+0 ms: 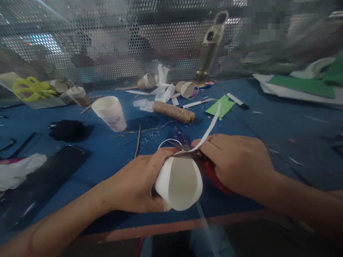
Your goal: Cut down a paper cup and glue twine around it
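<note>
A blue worktop (268, 121) runs across the scene, with one perforated metal screen (112, 53) along its far side. Two hands work at the near middle: the left hand (142, 182) has its fingers wrapped round the wall of one white paper cup; the right hand (238, 164) has its fingers curled closed on a pair of scissors, though how they sit in the loops is hidden.

One clear bottle (207, 59) stands far right of centre, its top slanting right. One stack of paper cups (111, 114), mouth up, leans slightly on the far left.

The white paper cup (184, 184) is held at the near middle, its mouth facing near, its long axis running from near to far; the base is out of sight. The one pair of red-handled scissors (199, 154) lies across the far edge of its rim, blades pointing left, handles to the near right.

One roll of twine (174, 112) lies farther off, its long axis sloping from far left to near right. Two cardboard rolls (184, 89) sit beyond it. One white strip (210, 128) curls from the blades toward the far right.
</note>
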Tool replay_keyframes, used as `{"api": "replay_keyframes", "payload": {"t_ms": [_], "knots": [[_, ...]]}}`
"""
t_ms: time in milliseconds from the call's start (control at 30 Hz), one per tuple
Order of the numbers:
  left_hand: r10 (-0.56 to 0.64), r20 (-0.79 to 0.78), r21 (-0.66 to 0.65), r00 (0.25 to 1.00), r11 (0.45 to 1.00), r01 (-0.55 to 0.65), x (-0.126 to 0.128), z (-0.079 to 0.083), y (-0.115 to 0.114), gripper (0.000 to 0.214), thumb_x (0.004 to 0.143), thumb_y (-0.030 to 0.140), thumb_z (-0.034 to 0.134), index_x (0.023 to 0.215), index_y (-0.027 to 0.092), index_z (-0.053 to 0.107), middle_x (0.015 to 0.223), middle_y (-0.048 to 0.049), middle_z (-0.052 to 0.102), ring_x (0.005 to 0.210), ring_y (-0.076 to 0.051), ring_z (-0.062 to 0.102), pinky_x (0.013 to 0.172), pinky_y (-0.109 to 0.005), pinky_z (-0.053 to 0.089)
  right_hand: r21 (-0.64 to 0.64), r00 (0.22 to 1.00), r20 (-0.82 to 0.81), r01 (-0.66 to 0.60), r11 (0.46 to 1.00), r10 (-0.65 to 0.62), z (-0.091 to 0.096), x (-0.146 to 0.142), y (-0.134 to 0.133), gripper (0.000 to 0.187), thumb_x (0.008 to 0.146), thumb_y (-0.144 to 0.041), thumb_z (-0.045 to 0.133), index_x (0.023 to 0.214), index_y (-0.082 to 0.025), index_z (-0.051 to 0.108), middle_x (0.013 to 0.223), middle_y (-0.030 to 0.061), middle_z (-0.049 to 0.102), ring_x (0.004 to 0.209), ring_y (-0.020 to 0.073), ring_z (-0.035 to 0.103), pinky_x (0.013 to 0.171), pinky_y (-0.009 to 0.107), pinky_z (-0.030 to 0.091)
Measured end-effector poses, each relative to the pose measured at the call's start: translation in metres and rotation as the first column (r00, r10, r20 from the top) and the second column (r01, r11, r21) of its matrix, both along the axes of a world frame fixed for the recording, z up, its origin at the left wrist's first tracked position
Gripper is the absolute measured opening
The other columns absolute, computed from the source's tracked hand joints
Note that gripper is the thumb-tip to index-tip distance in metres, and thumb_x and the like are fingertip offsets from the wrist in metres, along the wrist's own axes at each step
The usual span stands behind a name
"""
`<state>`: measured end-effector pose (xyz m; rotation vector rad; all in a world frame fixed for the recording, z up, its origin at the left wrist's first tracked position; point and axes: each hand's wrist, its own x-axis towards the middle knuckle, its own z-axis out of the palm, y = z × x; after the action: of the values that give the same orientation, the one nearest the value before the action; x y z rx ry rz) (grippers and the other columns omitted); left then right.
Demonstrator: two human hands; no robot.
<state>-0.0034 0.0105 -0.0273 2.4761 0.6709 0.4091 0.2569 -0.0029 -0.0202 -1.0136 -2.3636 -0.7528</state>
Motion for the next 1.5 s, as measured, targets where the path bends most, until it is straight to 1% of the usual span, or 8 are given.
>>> {"api": "replay_keyframes", "payload": {"t_ms": [333,633,867,1100,1267,1367,1433,1500], "knots": [[-0.033,-0.022,-0.001,0.999,0.999,0.033,-0.002,0.003,0.001,0.091,0.076,0.039,0.075,0.151,0.023,0.026,0.127,-0.0163,0.071,0.101,-0.036,0.076,0.075,-0.043,0.061,0.002,0.999,-0.020,-0.043,0.999,0.043,0.000,0.004,0.000,0.037,0.097,-0.009,0.046,0.073,-0.019,0.072,0.058,0.0024,0.066,0.054,0.0162,0.056,0.054,0.030,0.030],[-0.121,0.035,-0.080,0.992,0.989,0.124,-0.003,0.009,0.001,0.091,0.077,0.038,0.075,0.153,0.025,0.025,0.141,-0.0151,0.065,0.109,-0.033,0.075,0.082,-0.040,0.061,0.005,0.996,0.014,-0.090,0.996,0.090,0.000,0.005,0.001,0.040,0.102,-0.010,0.043,0.085,-0.019,0.078,0.070,0.0043,0.077,0.062,0.0192,0.067,0.057,0.031,0.037],[-0.146,0.096,-0.145,0.985,0.977,0.158,-0.006,0.004,0.003,0.078,0.078,0.037,0.074,0.143,0.026,0.034,0.109,-0.0063,0.073,0.085,-0.027,0.076,0.062,-0.032,0.057,-0.010,0.997,0.030,-0.065,0.998,0.066,-0.002,0.006,-0.002,0.041,0.103,-0.015,0.046,0.075,-0.021,0.076,0.059,0.0018,0.070,0.055,0.0177,0.061,0.057,0.032,0.033],[-0.237,0.139,-0.194,0.961,0.945,0.261,-0.004,-0.002,0.007,0.085,0.071,0.039,0.080,0.143,0.024,0.037,0.124,-0.0133,0.070,0.098,-0.033,0.076,0.077,-0.039,0.062,-0.027,0.995,0.013,-0.100,0.995,0.101,0.000,0.006,-0.003,0.043,0.101,-0.013,0.043,0.079,-0.024,0.078,0.063,0.0010,0.075,0.054,0.0177,0.063,0.055,0.033,0.032],[-0.130,0.172,-0.275,0.976,0.945,0.175,-0.007,0.003,0.002,0.077,0.079,0.035,0.079,0.144,0.025,0.038,0.124,-0.0074,0.067,0.101,-0.026,0.072,0.078,-0.032,0.060,-0.154,0.990,-0.141,-0.011,0.988,-0.011,0.002,0.006,0.005,0.042,0.103,-0.044,0.053,0.074,-0.021,0.073,0.059,0.0035,0.071,0.053,0.0194,0.065,0.054,0.032,0.037],[-0.108,0.237,-0.301,0.965,0.937,0.179,-0.008,0.006,0.001,0.067,0.083,0.032,0.079,0.139,0.022,0.045,0.127,-0.0080,0.062,0.105,-0.025,0.069,0.086,-0.031,0.060,-0.471,0.921,-0.358,-0.040,0.881,-0.150,0.009,0.007,0.011,0.037,0.098,-0.054,0.061,0.104,-0.019,0.073,0.062,0.0010,0.070,0.052,0.0196,0.065,0.053,0.031,0.043],[-0.093,0.285,-0.340,0.954,0.921,0.192,-0.008,0.007,0.002,0.062,0.082,0.029,0.081,0.135,0.021,0.050,0.128,-0.0080,0.059,0.104,-0.023,0.068,0.085,-0.029,0.061,-0.688,0.799,-0.537,-0.230,0.688,-0.270,0.015,0.009,0.016,0.055,0.096,-0.059,0.061,0.134,-0.020,0.059,0.060,-0.0039,0.065,0.046,0.0174,0.059,0.047,0.029,0.044],[-0.072,0.311,-0.379,0.948,0.905,0.193,-0.006,0.008,0.003,0.062,0.080,0.025,0.083,0.133,0.022,0.053,0.125,-0.0066,0.058,0.103,-0.022,0.068,0.083,-0.027,0.061,-0.722,0.628,-0.678,-0.473,0.505,-0.381,0.019,0.012,0.021,0.064,0.099,-0.064,0.052,0.146,-0.021,0.046,0.055,-0.0085,0.055,0.039,0.0152,0.050,0.040,0.027,0.041]]}}
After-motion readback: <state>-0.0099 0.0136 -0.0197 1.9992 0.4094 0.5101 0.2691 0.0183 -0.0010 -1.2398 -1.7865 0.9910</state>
